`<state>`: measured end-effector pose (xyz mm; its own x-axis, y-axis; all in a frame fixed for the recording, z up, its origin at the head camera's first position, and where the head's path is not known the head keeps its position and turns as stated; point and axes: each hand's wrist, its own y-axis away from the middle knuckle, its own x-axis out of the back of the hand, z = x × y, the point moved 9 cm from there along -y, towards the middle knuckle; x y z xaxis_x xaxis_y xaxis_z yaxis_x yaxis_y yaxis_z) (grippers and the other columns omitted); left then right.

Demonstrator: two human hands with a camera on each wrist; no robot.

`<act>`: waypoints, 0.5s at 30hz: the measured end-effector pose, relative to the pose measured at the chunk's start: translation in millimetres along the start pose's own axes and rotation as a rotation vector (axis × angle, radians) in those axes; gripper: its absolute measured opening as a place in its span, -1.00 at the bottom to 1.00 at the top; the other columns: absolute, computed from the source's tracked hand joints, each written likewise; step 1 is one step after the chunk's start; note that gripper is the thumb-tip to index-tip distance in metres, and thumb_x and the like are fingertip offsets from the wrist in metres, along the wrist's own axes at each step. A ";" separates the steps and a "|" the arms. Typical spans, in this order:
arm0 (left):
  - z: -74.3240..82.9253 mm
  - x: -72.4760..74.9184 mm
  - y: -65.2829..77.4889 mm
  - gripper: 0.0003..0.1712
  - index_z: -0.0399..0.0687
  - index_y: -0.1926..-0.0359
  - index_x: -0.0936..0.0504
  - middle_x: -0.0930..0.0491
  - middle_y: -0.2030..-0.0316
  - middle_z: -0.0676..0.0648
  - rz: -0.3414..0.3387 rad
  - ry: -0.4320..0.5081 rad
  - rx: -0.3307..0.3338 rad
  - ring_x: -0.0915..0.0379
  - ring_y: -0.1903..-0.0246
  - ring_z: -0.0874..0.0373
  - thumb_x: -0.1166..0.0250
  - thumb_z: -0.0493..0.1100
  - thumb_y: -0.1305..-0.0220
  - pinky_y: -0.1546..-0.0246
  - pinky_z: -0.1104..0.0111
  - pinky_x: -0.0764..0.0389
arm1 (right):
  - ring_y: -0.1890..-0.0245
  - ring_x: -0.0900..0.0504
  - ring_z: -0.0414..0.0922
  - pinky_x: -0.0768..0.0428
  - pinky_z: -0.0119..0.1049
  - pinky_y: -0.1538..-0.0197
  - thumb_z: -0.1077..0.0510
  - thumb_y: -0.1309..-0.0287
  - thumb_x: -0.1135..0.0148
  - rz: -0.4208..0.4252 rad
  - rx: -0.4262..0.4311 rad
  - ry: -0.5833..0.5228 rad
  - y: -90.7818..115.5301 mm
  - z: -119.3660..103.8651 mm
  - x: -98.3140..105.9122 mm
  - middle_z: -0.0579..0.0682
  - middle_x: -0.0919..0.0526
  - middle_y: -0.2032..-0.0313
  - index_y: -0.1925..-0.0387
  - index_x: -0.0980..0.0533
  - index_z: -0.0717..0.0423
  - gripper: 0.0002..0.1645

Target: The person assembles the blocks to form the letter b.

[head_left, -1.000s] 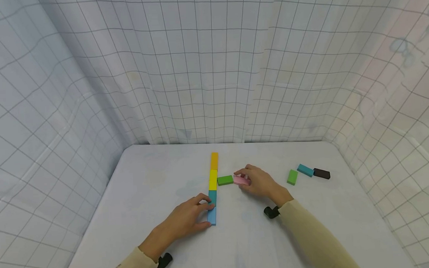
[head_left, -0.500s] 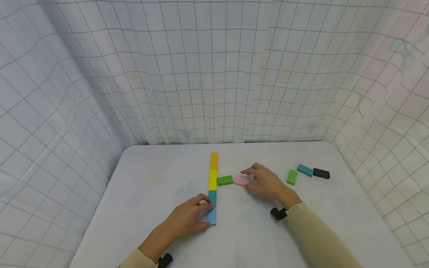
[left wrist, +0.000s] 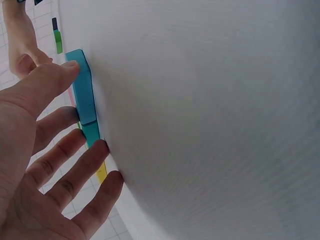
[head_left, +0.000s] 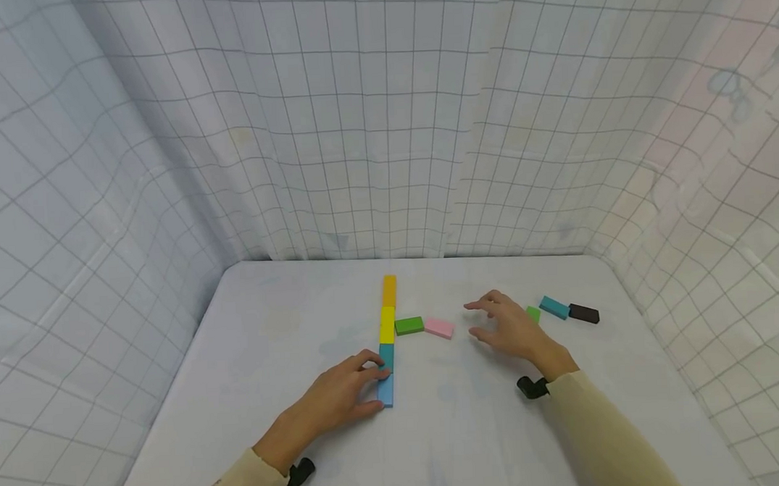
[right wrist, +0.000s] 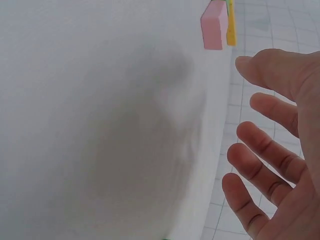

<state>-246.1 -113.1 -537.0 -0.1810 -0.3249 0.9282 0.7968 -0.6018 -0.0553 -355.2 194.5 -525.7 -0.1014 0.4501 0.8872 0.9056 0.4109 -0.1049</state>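
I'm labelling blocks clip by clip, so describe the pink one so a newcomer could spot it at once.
On the white table, a straight column of blocks runs front to back. Right of its yellow block lies a green block, and just beyond that, slightly angled, the pink block. No other block is pink.

The left hand (head_left: 340, 394) touches the light blue block (head_left: 386, 391) with its thumb at the near end; this flat, oblong block lies nearest to the person in one straight row; beyond it follow, end to end, the teal block (head_left: 386, 355), the yellow block (head_left: 387, 325) and the orange block (head_left: 389, 291); the green block (head_left: 409, 325) lies crosswise beside the yellow one; the pink block (head_left: 440, 328) continues from it, slightly turned; the right hand (head_left: 511, 328), which holds nothing, is near the pink block and partly covers a second green block (head_left: 532, 314).
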 end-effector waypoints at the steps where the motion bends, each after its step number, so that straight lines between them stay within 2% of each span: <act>1: 0.0 -0.2 -0.2 -0.38 0.01 -0.45 -0.82 -0.62 -0.40 -0.01 0.001 0.000 0.000 -0.76 -0.28 0.07 -0.67 0.06 -0.48 -0.32 0.12 -0.86 | -0.11 -0.74 0.06 -0.83 0.08 -0.21 0.03 -0.49 -0.63 0.004 -0.003 0.008 2.1 2.8 1.4 0.13 -0.69 -0.30 -0.50 -0.71 -0.03 -0.37; 8: 1.9 1.9 1.5 -0.39 -0.01 -0.43 -0.83 -0.63 -0.39 -0.02 0.014 -0.006 -0.010 -0.76 -0.25 0.05 -0.68 0.04 -0.47 -0.27 0.11 -0.87 | -0.11 -0.76 0.05 -0.85 0.07 -0.14 0.02 -0.49 -0.63 0.029 -0.018 0.019 17.9 21.2 9.2 0.14 -0.66 -0.33 -0.47 -0.73 -0.01 -0.40; 15: 1.7 1.4 1.6 -0.39 0.01 -0.44 -0.83 -0.62 -0.39 -0.01 0.014 -0.005 0.002 -0.75 -0.26 0.07 -0.68 0.06 -0.47 -0.29 0.12 -0.87 | -0.25 -0.71 0.16 -0.78 0.22 -0.31 0.05 -0.50 -0.63 0.078 -0.040 0.038 34.9 43.3 22.0 0.17 -0.65 -0.36 -0.46 -0.74 0.00 -0.42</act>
<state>-244.1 -113.2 -535.2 -0.1674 -0.3296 0.9292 0.8002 -0.5959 -0.0672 -343.7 253.0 -529.3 -0.0146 0.4487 0.8935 0.9261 0.3430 -0.1571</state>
